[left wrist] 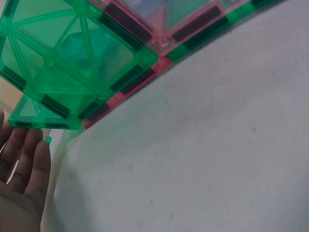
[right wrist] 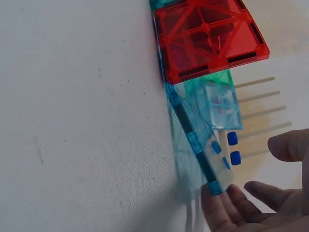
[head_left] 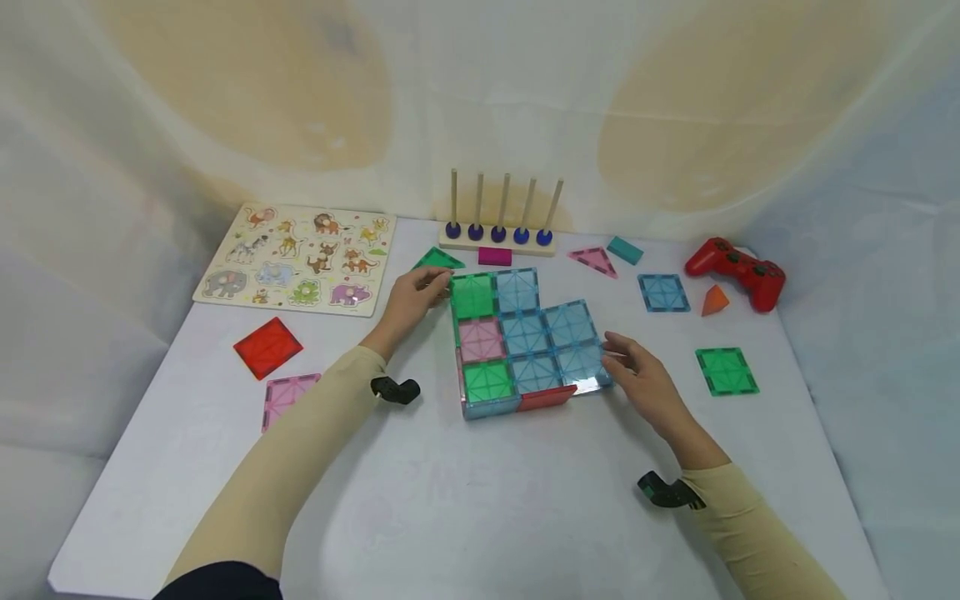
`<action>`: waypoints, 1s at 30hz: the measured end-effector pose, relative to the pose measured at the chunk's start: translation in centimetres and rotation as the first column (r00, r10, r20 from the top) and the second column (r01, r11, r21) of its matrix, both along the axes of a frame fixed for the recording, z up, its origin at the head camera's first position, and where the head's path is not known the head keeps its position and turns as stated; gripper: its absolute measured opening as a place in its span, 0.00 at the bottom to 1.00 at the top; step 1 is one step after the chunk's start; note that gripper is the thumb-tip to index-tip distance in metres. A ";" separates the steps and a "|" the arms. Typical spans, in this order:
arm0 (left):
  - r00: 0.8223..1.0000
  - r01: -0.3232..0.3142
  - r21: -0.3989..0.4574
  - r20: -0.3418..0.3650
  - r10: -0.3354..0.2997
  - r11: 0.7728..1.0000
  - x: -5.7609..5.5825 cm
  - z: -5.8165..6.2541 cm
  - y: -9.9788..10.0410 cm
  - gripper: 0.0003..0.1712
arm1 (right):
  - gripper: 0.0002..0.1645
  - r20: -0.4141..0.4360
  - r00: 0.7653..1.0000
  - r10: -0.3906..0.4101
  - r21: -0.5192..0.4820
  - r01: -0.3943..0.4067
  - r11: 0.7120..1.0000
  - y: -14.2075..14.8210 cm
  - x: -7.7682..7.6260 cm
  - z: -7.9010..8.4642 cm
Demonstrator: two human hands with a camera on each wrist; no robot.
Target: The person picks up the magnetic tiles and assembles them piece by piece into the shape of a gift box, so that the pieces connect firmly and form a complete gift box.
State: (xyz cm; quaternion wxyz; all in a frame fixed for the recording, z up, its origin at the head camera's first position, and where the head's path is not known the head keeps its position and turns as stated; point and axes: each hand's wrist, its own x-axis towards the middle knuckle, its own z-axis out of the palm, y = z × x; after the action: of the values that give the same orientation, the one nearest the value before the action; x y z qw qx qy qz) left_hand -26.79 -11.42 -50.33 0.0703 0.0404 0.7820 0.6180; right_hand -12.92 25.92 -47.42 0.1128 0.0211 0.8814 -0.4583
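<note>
A structure of translucent magnetic tiles stands mid-table: green tiles [head_left: 487, 381], a pink tile [head_left: 481, 340] and light blue tiles [head_left: 525, 333], with upright walls along its left and front edges. A red tile [head_left: 546, 398] leans at the front, larger in the right wrist view. At the far left corner my left hand [head_left: 411, 307] touches the structure; in the left wrist view its relaxed fingers [left wrist: 37, 164] meet a green tile's edge [left wrist: 46, 121]. My right hand [head_left: 641, 379] rests its fingers against the outer blue tile [head_left: 587, 367], thumb held apart from it.
An animal puzzle board [head_left: 296, 260] lies back left, and a peg stand [head_left: 498, 237] at the back. Red [head_left: 267, 347], pink [head_left: 288, 396], blue [head_left: 663, 293] and green [head_left: 727, 372] loose tiles lie to both sides. A red game controller [head_left: 737, 271] sits back right.
</note>
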 end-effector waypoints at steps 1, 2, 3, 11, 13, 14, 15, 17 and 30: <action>1.000 0.001 0.021 0.010 -0.002 1.000 0.0 0.1 0.0 0.23 | 0.35 -0.011 1.000 -0.007 -0.006 0.007 1.000 0.0 0.0 0.0; 1.000 0.003 0.039 0.016 -0.004 0.999 0.1 0.1 0.1 0.24 | 0.35 -0.021 1.000 -0.013 -0.015 0.013 1.000 0.0 -0.1 0.1; 1.000 0.006 0.062 0.024 -0.008 0.998 0.1 0.2 0.1 0.24 | 0.34 -0.030 0.999 -0.017 -0.025 0.016 1.000 0.0 -0.2 0.1; 0.996 0.048 0.186 0.062 -0.060 0.981 0.7 0.9 0.4 0.22 | 0.33 0.014 1.000 -0.018 -0.067 0.019 0.998 0.1 -0.5 0.4; 0.994 0.060 0.197 0.073 -0.075 0.979 0.9 1.0 0.4 0.22 | 0.32 0.030 0.999 -0.012 -0.085 0.014 0.996 0.0 -0.4 0.4; 0.993 0.067 0.199 0.078 -0.084 0.978 0.9 1.0 0.4 0.22 | 0.31 0.032 0.999 -0.007 -0.095 0.010 0.995 0.0 -0.4 0.4; 0.992 0.077 0.200 0.085 -0.096 0.977 1.0 1.0 0.3 0.22 | 0.31 0.034 0.999 -0.001 -0.106 0.004 0.994 0.0 -0.4 0.4; 0.988 0.098 0.194 0.094 -0.118 0.976 1.1 1.0 0.2 0.23 | 0.30 0.029 0.999 0.012 -0.126 -0.008 0.992 -0.1 -0.4 0.3; 0.970 0.192 0.157 0.123 -0.212 0.969 2.1 1.1 -0.1 0.24 | 0.35 0.036 0.996 0.084 -0.242 -0.072 0.968 -0.5 -0.4 0.2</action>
State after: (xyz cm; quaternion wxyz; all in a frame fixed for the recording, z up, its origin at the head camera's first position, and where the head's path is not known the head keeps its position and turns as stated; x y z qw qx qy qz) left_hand -24.64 -11.47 -49.19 0.1839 0.0819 0.7203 0.6638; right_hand -13.30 25.45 -47.24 0.1528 -0.0168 0.8166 -0.5563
